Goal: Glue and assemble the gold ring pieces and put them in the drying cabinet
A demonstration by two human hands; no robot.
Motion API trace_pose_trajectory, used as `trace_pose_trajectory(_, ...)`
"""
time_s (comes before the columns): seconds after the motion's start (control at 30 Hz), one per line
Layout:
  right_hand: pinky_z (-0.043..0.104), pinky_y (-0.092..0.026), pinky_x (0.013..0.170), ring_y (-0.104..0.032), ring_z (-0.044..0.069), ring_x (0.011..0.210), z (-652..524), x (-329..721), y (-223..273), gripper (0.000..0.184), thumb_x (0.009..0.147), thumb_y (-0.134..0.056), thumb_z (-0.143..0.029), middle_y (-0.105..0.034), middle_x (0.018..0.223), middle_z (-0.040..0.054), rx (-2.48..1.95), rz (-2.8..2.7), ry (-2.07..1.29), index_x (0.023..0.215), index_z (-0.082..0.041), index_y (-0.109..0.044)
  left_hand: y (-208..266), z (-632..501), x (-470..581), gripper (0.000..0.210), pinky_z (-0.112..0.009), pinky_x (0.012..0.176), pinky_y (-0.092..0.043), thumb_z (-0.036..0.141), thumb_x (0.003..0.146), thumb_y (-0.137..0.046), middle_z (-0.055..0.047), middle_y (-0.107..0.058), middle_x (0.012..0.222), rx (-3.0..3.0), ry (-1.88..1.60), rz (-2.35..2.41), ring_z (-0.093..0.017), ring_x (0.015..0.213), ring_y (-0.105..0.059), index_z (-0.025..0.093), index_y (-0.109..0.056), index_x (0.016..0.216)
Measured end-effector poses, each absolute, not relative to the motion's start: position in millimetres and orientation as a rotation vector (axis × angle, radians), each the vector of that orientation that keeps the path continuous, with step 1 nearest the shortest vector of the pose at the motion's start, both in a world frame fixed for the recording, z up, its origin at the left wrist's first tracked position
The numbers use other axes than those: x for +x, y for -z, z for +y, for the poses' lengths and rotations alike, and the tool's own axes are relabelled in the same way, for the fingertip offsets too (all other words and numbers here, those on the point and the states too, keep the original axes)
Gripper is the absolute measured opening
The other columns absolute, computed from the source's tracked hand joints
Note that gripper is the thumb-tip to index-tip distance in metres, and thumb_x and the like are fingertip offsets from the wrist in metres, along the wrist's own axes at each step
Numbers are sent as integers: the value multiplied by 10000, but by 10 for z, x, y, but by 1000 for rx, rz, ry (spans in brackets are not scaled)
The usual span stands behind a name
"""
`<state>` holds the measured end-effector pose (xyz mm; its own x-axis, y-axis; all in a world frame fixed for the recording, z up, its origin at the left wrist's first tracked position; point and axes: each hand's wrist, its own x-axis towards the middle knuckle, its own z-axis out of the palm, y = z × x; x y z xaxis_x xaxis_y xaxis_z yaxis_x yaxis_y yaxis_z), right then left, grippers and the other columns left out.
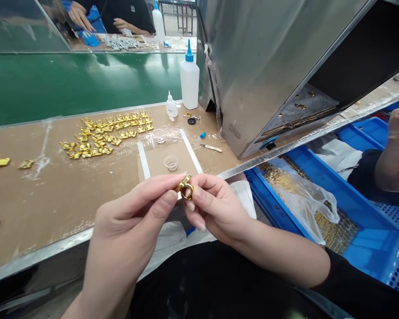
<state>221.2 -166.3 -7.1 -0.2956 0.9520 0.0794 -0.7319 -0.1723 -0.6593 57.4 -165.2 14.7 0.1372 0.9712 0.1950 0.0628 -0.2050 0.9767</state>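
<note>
Both my hands meet over the front edge of the bench, pinching one shiny gold-coloured ring (187,191) with a flat plate on top. My left hand (129,221) grips the plate side between thumb and fingers. The ring's round band is between the thumb and fingers of my right hand (216,206). Just beyond them, a small clear plastic cup (170,163) stands on a cardboard sheet (159,153) with white tape strips along its sides. Many similar gold-coloured pieces (98,137) lie grouped on the bench to the left.
Behind the cup are a small white bottle (171,107), a larger blue-capped bottle (189,82) and a pointed tool (211,148). A metal housing (252,66) rises at right. Below it sits a blue crate (372,248) with bagged gold parts. Other people's hands (81,17) show at the edges.
</note>
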Motion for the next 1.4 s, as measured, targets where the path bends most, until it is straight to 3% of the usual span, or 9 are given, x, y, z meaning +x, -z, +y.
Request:
trace_pose_trajectory(0.3, 173, -325, 455, -487, 9, 429, -1705, 2167, 20, 307, 937, -831, -380, -613, 713, -60, -431, -622, -1850, 812, -156, -661, -107, -1722, 658, 205, -210, 1027, -599, 337, 1062, -722, 123, -802, 1251, 1610, -1315, 1173, -137, 1145, -764, 445, -801, 1217)
trace_pose_trajectory(0.47, 181, -307, 440, -474, 12, 416, -1727, 2143, 21, 328, 907, -856, -419, -618, 713, -65, -466, -594, -1855, 833, -165, -663, -36, -1650, 545, 480, -222, 1021, -591, 130, 1035, -718, 125, -774, 1320, 2048, -1410, 1022, -124, 1099, -769, 442, -703, 1400)
trace_pose_trajectory(0.57, 180, -292, 422, -449, 10, 395, -1742, 2134, 7, 329, 927, -837, -408, -593, 663, -72, -438, -566, -1857, 806, -161, -657, -5, -1582, 457, 563, -239, 1036, -595, 43, 1010, -708, 75, -762, 1359, 2246, -1416, 946, -133, 1095, -766, 361, -661, 1472)
trace_pose_trajectory(0.73, 182, -274, 416, -424, 10, 374, -1729, 2144, 1, 431, 881, -873, -478, -567, 598, -77, -493, -578, -1860, 750, -154, -621, -40, -1559, 430, 512, -278, 1085, -596, -16, 969, -704, -38, -770, 1346, 2476, -1455, 880, -187, 1107, -777, 192, -697, 1437)
trace_pose_trajectory(0.87, 174, -299, 388, -462, 17, 375, -1664, 2180, 35, 413, 838, -910, -479, -631, 662, -69, -529, -592, -1826, 811, -162, -647, -114, -1580, 438, 441, -353, 1082, -626, 105, 1022, -678, -3, -776, 1345, 2381, -1350, 1024, -236, 1123, -789, 299, -714, 1416)
trace_pose_trajectory(1.0, 165, -334, 366, -509, 35, 381, -1621, 2219, 61, 410, 810, -932, -476, -649, 666, -64, -550, -640, -1857, 829, -168, -662, -216, -1592, 395, 335, -351, 1027, -649, 265, 1029, -712, 69, -800, 1270, 2233, -1214, 1121, -237, 1052, -810, 408, -739, 1331)
trace_pose_trajectory(1.13, 158, -359, 361, -542, 47, 389, -1634, 2227, 97, 429, 788, -946, -480, -661, 669, -53, -573, -666, -1880, 823, -162, -660, -289, -1579, 365, 302, -312, 945, -663, 290, 995, -751, 64, -826, 1179, 2200, -1167, 1091, -216, 920, -819, 418, -776, 1267)
trace_pose_trajectory(1.4, 168, -382, 378, -521, 80, 375, -1560, 2321, 68, 473, 825, -887, -555, -598, 525, -64, -666, -908, -1866, 849, -173, -609, -365, -1427, 301, 157, -283, 859, -664, 469, 963, -793, 8, -848, 1070, 1841, -938, 1066, -229, 920, -808, 416, -861, 1094)
